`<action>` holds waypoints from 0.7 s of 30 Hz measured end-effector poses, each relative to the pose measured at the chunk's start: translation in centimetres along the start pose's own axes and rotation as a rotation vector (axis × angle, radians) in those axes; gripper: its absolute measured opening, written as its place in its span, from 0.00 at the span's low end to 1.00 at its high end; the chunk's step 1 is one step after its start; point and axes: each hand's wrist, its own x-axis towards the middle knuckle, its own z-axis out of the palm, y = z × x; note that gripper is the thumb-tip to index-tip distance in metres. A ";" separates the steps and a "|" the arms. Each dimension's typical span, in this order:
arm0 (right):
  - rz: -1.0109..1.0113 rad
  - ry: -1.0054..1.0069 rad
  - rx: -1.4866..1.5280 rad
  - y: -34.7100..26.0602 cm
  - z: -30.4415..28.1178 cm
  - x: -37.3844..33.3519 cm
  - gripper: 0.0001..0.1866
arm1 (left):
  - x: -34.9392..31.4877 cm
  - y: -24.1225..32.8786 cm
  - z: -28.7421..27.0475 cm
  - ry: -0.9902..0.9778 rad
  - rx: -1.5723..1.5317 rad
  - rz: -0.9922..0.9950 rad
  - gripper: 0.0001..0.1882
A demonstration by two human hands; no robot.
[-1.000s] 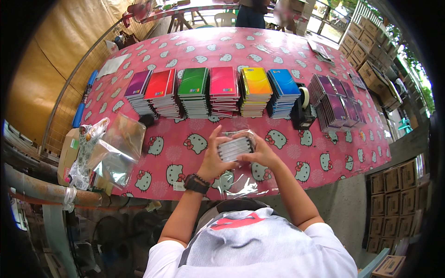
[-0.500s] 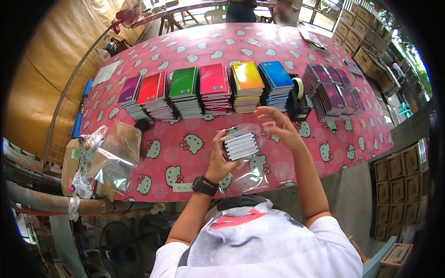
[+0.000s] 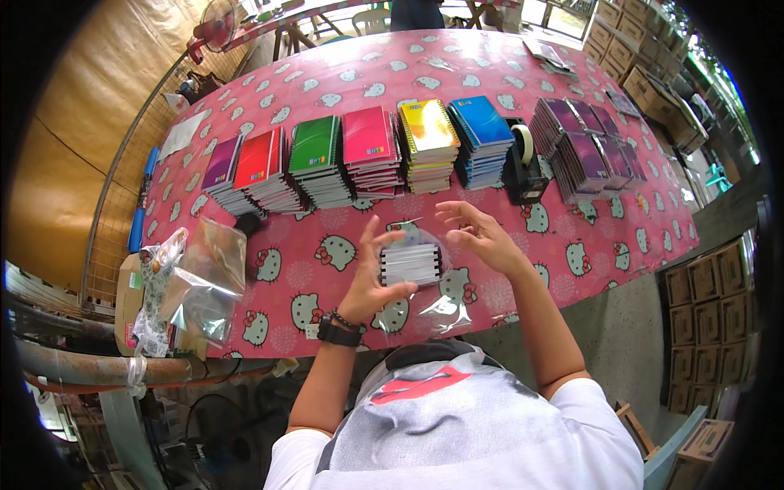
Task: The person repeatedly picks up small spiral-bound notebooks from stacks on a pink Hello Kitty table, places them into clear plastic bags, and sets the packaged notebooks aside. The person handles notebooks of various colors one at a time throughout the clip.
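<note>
A small bundle of spiral notebooks [image 3: 411, 265] sits edge-on in a clear plastic bag [image 3: 441, 317] in front of me, white page edges upward. Along its left side is my left hand [image 3: 369, 273], fingers spread and the thumb along the near edge; whether it touches the bag is hard to tell. My right hand [image 3: 483, 238] hovers beyond the bundle's right corner, thumb and fingers apart, with nothing visible in it. Behind stand stacks of notebooks: purple [image 3: 222, 163], red [image 3: 260, 159], green [image 3: 314, 147], pink [image 3: 370, 139], yellow [image 3: 429, 131] and blue [image 3: 480, 122].
A black tape dispenser [image 3: 525, 175] stands right of the blue stack. Farther right are wrapped purple notebook bundles [image 3: 592, 155]. Clear plastic sheets [image 3: 208, 282] lie at the table's left edge. The pink patterned tablecloth [image 3: 282, 318] covers the table. Cardboard boxes [image 3: 706, 318] are stacked at right.
The bundle has turned from a tilt to nearly straight and shifted slightly left. My left hand has loosened from around it and spread its fingers. My right hand has moved slightly left and nearer.
</note>
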 end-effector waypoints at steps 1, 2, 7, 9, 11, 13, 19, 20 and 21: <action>0.021 0.035 -0.224 -1.2 0.5 0.1 0.27 | 0.1 0.3 -0.3 0.011 -0.030 0.035 0.56; 0.041 0.069 -0.449 -2.0 0.9 0.3 0.22 | 0.3 1.0 -0.7 0.057 0.231 0.021 0.53; -0.015 0.175 -0.793 -3.3 0.9 1.8 0.08 | 3.4 7.2 -0.1 0.179 0.730 -0.251 0.29; -0.122 0.409 -0.693 -3.6 0.6 1.7 0.04 | 3.4 7.6 0.5 0.337 0.668 -0.093 0.18; -0.078 0.346 -0.420 -3.1 -0.9 0.3 0.05 | 2.1 8.5 0.1 0.223 0.795 0.261 0.14; 0.010 0.101 -0.201 -0.9 -2.3 -1.8 0.12 | 0.9 10.0 1.1 -0.014 1.068 0.458 0.07; -0.185 -0.079 -0.190 1.1 2.2 -4.7 0.25 | -0.9 6.2 -0.4 -0.024 1.044 0.479 0.05; -0.217 -0.061 -0.256 1.4 2.5 -4.7 0.26 | -0.7 6.4 -0.8 0.087 0.945 0.521 0.05; -0.255 -0.049 -0.322 1.8 2.8 -4.6 0.27 | -1.2 6.3 -1.3 0.274 0.730 0.486 0.06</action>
